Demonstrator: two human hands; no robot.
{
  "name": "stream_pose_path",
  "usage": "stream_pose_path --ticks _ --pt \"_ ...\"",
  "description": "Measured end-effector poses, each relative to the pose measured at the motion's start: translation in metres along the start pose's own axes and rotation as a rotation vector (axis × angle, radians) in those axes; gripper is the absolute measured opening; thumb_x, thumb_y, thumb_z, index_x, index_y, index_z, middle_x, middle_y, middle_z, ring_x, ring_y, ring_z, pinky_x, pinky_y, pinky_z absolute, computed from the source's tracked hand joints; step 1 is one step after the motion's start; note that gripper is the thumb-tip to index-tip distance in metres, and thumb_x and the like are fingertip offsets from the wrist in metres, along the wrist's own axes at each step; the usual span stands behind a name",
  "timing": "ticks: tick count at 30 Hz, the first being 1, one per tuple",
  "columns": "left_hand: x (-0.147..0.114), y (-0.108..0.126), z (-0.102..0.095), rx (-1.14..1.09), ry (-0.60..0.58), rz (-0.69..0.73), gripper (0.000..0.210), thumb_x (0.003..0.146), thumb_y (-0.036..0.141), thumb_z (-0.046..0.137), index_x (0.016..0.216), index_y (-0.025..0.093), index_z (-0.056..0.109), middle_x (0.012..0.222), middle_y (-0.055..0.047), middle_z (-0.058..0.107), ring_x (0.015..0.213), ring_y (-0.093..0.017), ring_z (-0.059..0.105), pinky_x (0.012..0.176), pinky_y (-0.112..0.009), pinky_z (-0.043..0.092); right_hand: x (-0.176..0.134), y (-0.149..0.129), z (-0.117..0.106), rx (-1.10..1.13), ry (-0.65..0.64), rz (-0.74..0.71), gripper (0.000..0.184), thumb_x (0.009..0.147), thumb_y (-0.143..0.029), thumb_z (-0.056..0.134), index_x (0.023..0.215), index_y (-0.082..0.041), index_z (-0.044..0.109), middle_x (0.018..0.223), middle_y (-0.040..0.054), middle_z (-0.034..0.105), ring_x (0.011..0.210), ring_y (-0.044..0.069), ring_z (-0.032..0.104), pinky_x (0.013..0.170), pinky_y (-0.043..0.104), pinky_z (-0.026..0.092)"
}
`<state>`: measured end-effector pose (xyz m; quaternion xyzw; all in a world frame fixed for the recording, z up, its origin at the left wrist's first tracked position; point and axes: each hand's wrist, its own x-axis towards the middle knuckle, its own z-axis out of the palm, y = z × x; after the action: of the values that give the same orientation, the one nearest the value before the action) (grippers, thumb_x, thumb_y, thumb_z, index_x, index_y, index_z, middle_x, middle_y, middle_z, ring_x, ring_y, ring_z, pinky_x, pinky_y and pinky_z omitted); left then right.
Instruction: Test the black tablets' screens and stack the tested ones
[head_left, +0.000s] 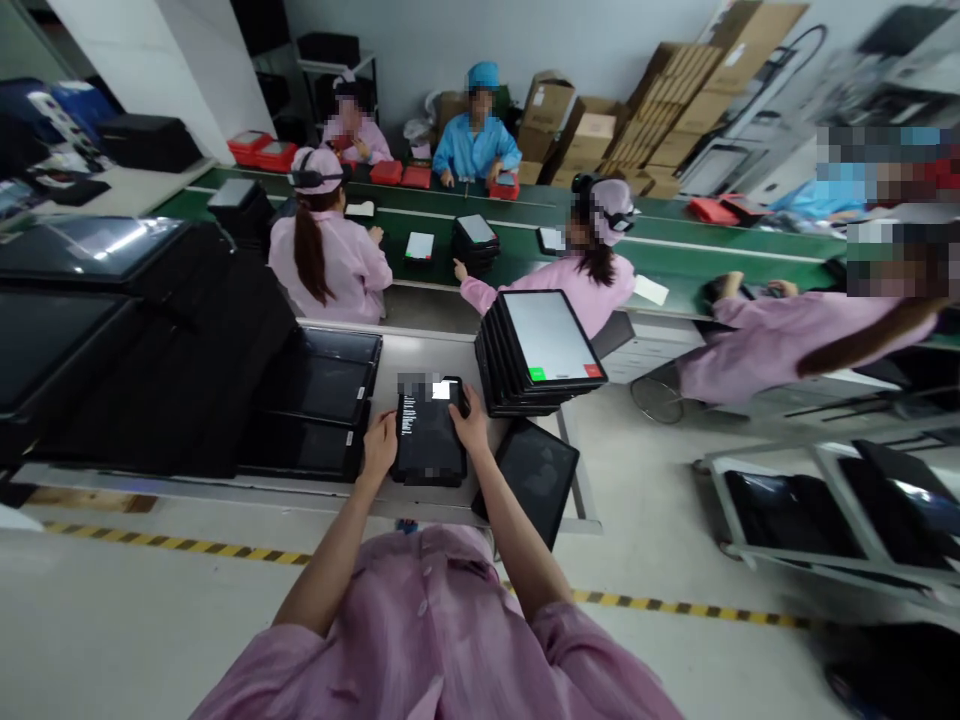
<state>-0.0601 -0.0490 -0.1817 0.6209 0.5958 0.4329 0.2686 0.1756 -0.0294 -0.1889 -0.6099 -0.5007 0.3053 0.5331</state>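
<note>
Between my two hands is a black tablet (429, 440), its dark screen showing white text and a bright white patch near the top. My left hand (381, 443) grips its left edge. On the opposite edge, my right hand (471, 420) is closed around the upper right side. Just right of it rises a stack of black tablets (551, 335); the top one has a white screen with a green and a red corner. Another dark tablet (534, 475) lies slanted below that stack, partly behind my right forearm.
Dark tablets in trays (315, 375) and tall black stacks (172, 370) fill the cart's left side. Beyond the cart, several people work along a green conveyor (660, 245). A wheeled rack (817, 490) stands at right. Cardboard boxes (675, 100) line the back wall.
</note>
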Motion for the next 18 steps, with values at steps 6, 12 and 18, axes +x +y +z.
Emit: stream_pose_path --ticks 6,12,18 --pt "0.004 -0.006 0.004 0.056 0.027 -0.067 0.043 0.107 0.042 0.043 0.111 0.02 0.081 0.125 -0.013 0.08 0.116 -0.027 0.075 0.111 -0.041 0.055 -0.01 -0.014 0.003 0.037 0.071 0.039 0.063 0.092 -0.037 0.068 0.153 -0.023 0.061 0.159 0.009 0.065 0.149 0.027 0.059 0.131 0.047 0.042" --pt "0.009 -0.013 0.004 0.071 0.048 -0.043 0.041 0.101 0.045 0.049 0.103 0.019 0.081 0.118 -0.014 0.081 0.111 -0.029 0.076 0.108 -0.043 0.057 -0.038 -0.015 0.002 0.252 0.071 0.251 0.07 0.088 -0.046 0.075 0.153 -0.024 0.06 0.161 0.0095 0.063 0.153 0.03 0.055 0.132 0.051 0.04" --pt "0.011 -0.013 -0.003 0.048 0.031 -0.023 0.04 0.098 0.051 0.055 0.093 0.022 0.081 0.112 -0.012 0.082 0.107 -0.029 0.078 0.105 -0.043 0.059 -0.081 -0.029 -0.021 0.389 0.046 0.274 0.065 0.078 -0.041 0.086 0.14 -0.028 0.068 0.149 0.008 0.072 0.146 0.031 0.062 0.13 0.054 0.041"
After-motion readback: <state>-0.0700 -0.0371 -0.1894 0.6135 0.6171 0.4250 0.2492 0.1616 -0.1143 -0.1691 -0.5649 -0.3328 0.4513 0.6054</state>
